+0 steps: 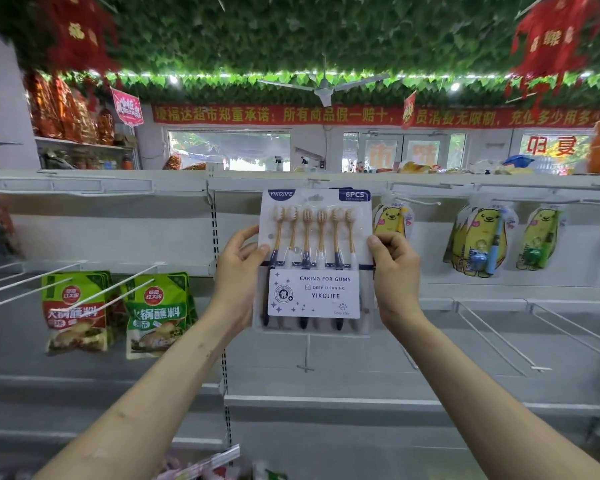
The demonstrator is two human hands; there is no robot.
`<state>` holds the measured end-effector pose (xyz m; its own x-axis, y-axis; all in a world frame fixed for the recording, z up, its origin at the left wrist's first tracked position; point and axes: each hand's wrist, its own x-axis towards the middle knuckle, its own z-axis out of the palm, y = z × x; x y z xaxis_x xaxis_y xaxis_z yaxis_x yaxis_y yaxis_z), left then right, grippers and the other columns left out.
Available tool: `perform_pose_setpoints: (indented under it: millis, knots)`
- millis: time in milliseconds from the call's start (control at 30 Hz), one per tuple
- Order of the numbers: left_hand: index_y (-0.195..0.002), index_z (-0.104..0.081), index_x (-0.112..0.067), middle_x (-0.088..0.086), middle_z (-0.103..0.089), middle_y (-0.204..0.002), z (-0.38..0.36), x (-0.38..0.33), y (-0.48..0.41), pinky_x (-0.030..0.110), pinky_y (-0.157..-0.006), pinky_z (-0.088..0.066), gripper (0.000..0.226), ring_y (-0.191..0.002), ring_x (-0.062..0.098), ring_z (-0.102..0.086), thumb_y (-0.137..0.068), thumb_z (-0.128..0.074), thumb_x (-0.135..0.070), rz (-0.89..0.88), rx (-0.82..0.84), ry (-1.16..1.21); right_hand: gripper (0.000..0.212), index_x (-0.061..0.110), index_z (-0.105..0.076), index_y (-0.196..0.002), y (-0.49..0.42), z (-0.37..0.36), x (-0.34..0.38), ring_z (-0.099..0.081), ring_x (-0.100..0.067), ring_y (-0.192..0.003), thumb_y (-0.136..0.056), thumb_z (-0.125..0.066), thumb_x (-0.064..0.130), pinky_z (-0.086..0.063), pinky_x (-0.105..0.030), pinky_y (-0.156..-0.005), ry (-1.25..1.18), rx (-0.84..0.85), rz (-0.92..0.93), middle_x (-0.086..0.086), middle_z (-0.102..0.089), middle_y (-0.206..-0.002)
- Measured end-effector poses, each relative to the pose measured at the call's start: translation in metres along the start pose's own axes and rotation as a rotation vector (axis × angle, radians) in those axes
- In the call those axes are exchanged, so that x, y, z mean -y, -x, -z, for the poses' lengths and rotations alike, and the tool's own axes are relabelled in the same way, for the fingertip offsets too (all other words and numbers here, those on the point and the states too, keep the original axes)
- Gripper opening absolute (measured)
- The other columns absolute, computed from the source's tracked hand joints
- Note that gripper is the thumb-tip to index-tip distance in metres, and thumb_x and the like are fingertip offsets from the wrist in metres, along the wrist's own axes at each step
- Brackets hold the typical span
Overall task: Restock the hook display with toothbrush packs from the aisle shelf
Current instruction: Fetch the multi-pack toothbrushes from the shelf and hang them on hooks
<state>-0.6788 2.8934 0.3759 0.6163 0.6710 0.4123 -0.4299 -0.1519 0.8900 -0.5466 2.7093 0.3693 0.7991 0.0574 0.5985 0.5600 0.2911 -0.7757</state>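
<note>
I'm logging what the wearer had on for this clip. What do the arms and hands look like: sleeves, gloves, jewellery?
Both forearms are bare right down to the bottom edge of the view, so no sleeves show. The left hand and right hand wear no gloves. No rings, watch or bracelets are visible on the sides that show.

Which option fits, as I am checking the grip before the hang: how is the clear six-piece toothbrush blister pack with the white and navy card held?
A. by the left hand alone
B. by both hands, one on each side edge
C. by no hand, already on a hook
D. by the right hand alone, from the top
B: the left hand grips the left edge and the right hand the right edge of the clear six-piece toothbrush blister pack, held upright before the white shelving.
</note>
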Motion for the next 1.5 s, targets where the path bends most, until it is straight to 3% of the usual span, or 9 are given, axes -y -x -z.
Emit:
perform_pose_setpoints:
  millis: [167,533,767,900,1033,1167,1267,1400,1500]
  knots:
    - [-0.121,-0.065,-0.035,-0.01,-0.076,-0.103,0.002,0.007,-0.036,0.053,-0.096,-0.06,0.027,-0.102,0.017,-0.074,-0.105,-0.06,-0.013,-0.004,0.02,-0.186,0.013,0.014,-0.069,-0.099,-0.027,-0.009,-0.02,-0.057,-0.009,-0.077,-0.104,-0.06,0.022,-0.047,-0.027,-0.075,0.083,0.027,-0.1,0.0,-0.067,-0.087]
    - [-0.112,-0.069,-0.024,0.0,-0.074,-0.113,-0.012,0.034,-0.102,0.047,-0.09,-0.062,0.015,-0.108,0.028,-0.071,-0.104,-0.058,-0.016,0.026,0.018,-0.365,0.027,0.018,-0.063,-0.092,-0.071,-0.033,-0.054,-0.056,-0.019,-0.077,-0.105,-0.053,0.039,-0.055,-0.047,-0.079,0.279,0.037,-0.241,-0.003,-0.065,-0.085]
    - [-0.105,-0.068,-0.025,0.002,-0.073,-0.108,-0.016,0.046,-0.098,0.046,-0.096,-0.061,0.017,-0.105,0.026,-0.072,-0.105,-0.056,-0.012,0.077,0.01,-0.29,0.021,0.018,-0.066,-0.107,-0.068,-0.025,-0.051,-0.065,-0.02,-0.099,-0.106,-0.052,0.034,-0.054,-0.039,-0.09,0.301,0.042,-0.238,0.003,-0.069,-0.1]
    - [-0.12,-0.066,-0.021,-0.001,-0.071,-0.115,-0.007,0.063,-0.088,0.046,-0.098,-0.06,0.019,-0.109,0.021,-0.07,-0.104,-0.058,-0.016,0.044,0.009,-0.341,0.012,0.026,-0.063,-0.104,-0.055,-0.009,-0.063,-0.07,-0.023,-0.101,-0.104,-0.052,0.032,-0.058,-0.049,-0.097,0.268,0.021,-0.284,-0.003,-0.072,-0.106]
    - [-0.135,-0.06,-0.02,0.0,-0.066,-0.133,-0.002,0.075,-0.081,0.044,-0.104,-0.056,0.03,-0.118,0.018,-0.066,-0.106,-0.057,-0.018,0.046,0.015,-0.346,0.02,0.024,-0.064,-0.12,-0.051,0.0,-0.064,-0.065,-0.021,-0.111,-0.104,-0.052,0.028,-0.055,-0.05,-0.103,0.313,0.046,-0.247,0.0,-0.069,-0.118]
    - [-0.158,-0.04,-0.019,-0.005,-0.046,-0.16,-0.003,0.07,-0.076,0.036,-0.117,-0.04,0.053,-0.142,0.014,-0.047,-0.107,-0.055,-0.018,0.027,0.085,-0.355,0.042,0.018,-0.052,-0.15,-0.051,-0.007,-0.053,-0.054,-0.013,-0.132,-0.108,-0.046,0.018,-0.043,-0.039,-0.118,0.306,0.174,-0.211,0.004,-0.059,-0.145]
    - [-0.162,-0.033,-0.018,-0.005,-0.038,-0.165,-0.008,0.06,-0.076,0.036,-0.123,-0.033,0.061,-0.148,0.009,-0.038,-0.106,-0.056,-0.013,0.026,0.182,-0.325,0.042,0.036,-0.06,-0.134,-0.044,-0.015,-0.041,-0.057,0.006,-0.121,-0.107,-0.041,0.009,-0.046,-0.017,-0.101,0.272,0.27,-0.207,0.025,-0.063,-0.132]
    - [-0.147,-0.051,-0.014,-0.015,-0.065,-0.128,-0.017,0.048,-0.073,0.002,-0.085,-0.046,0.051,-0.104,-0.023,-0.06,-0.101,-0.054,0.006,0.017,0.222,-0.274,0.047,0.038,-0.066,-0.126,-0.041,-0.023,-0.04,-0.063,0.001,-0.116,-0.105,-0.038,0.006,-0.05,-0.015,-0.084,0.247,0.288,-0.21,0.02,-0.07,-0.124]
    - [-0.143,-0.056,-0.014,-0.015,-0.068,-0.121,-0.018,0.045,-0.072,0.002,-0.076,-0.049,0.05,-0.097,-0.02,-0.064,-0.098,-0.054,0.009,0.012,0.214,-0.239,0.048,0.035,-0.066,-0.127,-0.041,-0.024,-0.041,-0.065,-0.003,-0.115,-0.103,-0.038,0.003,-0.053,-0.016,-0.081,0.229,0.281,-0.22,0.016,-0.071,-0.124]
